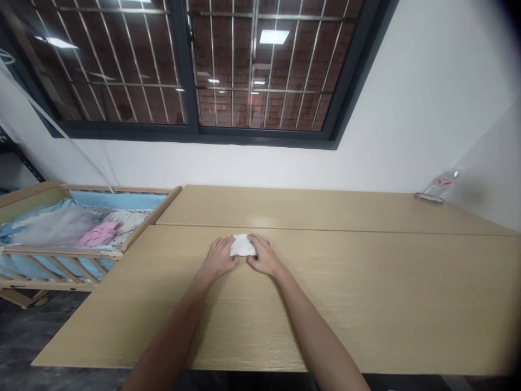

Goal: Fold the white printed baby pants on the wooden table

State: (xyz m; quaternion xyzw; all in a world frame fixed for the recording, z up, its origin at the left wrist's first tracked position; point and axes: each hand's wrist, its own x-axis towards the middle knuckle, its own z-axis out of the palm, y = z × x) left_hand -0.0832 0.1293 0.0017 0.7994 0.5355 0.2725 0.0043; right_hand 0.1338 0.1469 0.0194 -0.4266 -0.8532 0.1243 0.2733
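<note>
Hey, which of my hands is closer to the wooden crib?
Left. Your left hand is at the left edge of the small white item, with the crib off to its left; your right hand is at the item's right edge, farther away.

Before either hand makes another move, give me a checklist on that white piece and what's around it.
1. Left hand at the piece's left edge: ok.
2. Right hand at its right edge: ok.
3. White piece within the tabletop's edges: ok.
4. Fingers gripping underneath: cannot tell, hidden.
5. Plastic packet apart from both hands: ok, far right corner.
</note>
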